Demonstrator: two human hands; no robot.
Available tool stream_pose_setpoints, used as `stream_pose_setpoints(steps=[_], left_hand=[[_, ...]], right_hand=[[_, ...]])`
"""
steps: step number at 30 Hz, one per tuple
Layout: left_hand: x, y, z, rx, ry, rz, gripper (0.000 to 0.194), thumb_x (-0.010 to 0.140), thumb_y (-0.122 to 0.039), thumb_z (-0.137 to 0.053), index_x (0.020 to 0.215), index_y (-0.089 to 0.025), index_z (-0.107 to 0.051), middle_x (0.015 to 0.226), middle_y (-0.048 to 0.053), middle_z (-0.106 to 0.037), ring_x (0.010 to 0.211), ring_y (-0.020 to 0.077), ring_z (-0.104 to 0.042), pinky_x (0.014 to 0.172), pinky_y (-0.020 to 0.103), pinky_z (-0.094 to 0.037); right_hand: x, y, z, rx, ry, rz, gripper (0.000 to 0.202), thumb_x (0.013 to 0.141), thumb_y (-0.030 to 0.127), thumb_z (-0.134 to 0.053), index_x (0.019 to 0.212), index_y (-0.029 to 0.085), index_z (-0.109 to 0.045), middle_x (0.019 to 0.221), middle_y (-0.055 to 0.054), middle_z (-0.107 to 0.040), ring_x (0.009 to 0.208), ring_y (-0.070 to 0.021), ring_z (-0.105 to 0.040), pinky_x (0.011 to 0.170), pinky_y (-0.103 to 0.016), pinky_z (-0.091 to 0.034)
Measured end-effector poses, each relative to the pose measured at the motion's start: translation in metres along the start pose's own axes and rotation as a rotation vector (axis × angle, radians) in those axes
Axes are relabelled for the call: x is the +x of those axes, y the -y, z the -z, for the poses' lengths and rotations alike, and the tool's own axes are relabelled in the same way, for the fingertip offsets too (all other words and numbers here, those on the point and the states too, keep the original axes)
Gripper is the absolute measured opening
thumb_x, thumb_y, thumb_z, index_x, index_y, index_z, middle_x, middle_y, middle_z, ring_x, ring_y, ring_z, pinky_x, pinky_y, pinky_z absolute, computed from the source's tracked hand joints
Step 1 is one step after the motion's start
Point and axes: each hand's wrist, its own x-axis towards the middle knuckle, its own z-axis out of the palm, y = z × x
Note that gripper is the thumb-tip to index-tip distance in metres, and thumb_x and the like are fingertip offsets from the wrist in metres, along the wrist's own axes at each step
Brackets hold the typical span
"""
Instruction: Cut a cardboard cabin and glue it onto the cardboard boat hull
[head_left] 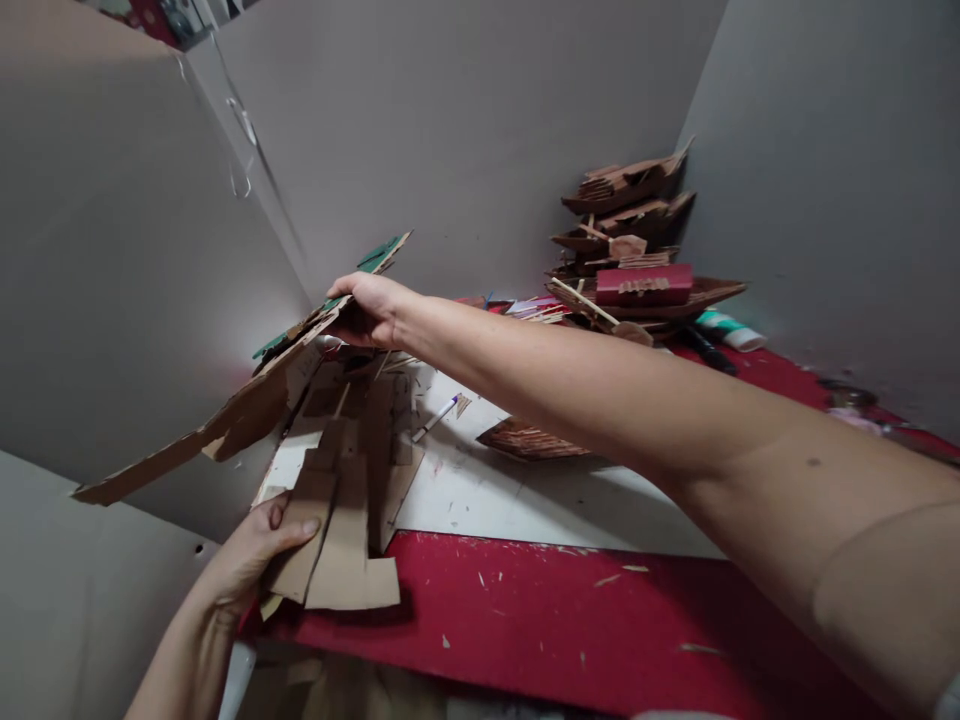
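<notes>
Low at the left, my left hand (259,550) grips a strip of brown cardboard (309,515), thumb on top. Other cardboard pieces (349,545) overlap beside it at the table's front edge. My right arm reaches across to the far left, where my right hand (367,308) is closed on the upper edge of a long cardboard sheet (247,400). This sheet is tilted up off the table, its torn lower end pointing left. Green pieces (382,252) lie along its upper side. The right fingers are partly hidden beneath the sheet.
A white board (465,500) covers part of the red table (525,610), carrying a marker pen (436,418) and a ridged brown model piece (525,440). Model boats (637,235) are stacked at the back right, near a green-and-white tube (731,330). Grey walls (450,130) enclose the table.
</notes>
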Motion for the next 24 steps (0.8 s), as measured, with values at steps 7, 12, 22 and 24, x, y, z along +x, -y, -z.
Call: stream_pose_setpoints(steps=[7,12,22,24], left_hand=[[0.008,-0.023,0.005,0.163,-0.011,-0.085,0.063,0.061,-0.032,-0.084,0.117,-0.014,-0.062,0.098,0.011,-0.077,0.083,0.0278,-0.073,0.071,0.033,-0.057],[-0.025,-0.004,0.029,0.189,0.284,-0.028,0.060,0.062,-0.033,-0.085,0.117,-0.019,-0.065,0.109,0.010,-0.074,0.097,0.0323,-0.070,0.083,0.039,-0.055],[-0.093,0.044,0.030,-0.077,0.041,0.064,0.079,0.054,-0.038,-0.088,0.126,-0.022,-0.061,0.121,0.012,-0.070,0.112,0.0404,-0.063,0.090,0.048,-0.053],[-0.099,0.047,0.026,-0.108,-0.070,0.059,0.083,0.050,-0.040,-0.089,0.126,-0.022,-0.061,0.117,0.012,-0.072,0.110,0.0420,-0.063,0.088,0.050,-0.054]], right_hand=[[0.000,-0.003,-0.001,-0.098,0.018,-0.005,0.016,0.088,0.017,-0.045,0.073,0.017,-0.050,0.057,0.000,-0.055,0.052,-0.0104,-0.056,0.053,-0.019,-0.053],[-0.004,-0.015,0.004,-0.248,0.029,-0.042,0.016,0.085,0.016,-0.050,0.070,0.016,-0.054,0.056,-0.001,-0.059,0.049,-0.0109,-0.057,0.050,-0.020,-0.053],[0.002,-0.027,-0.022,-0.511,0.028,-0.036,0.016,0.086,0.016,-0.053,0.070,0.015,-0.056,0.056,-0.003,-0.061,0.046,-0.0146,-0.059,0.036,-0.020,-0.046],[0.006,-0.018,-0.029,-0.523,0.016,-0.031,0.014,0.085,0.014,-0.052,0.071,0.015,-0.056,0.054,-0.002,-0.059,0.045,-0.0142,-0.058,0.037,-0.019,-0.045]])
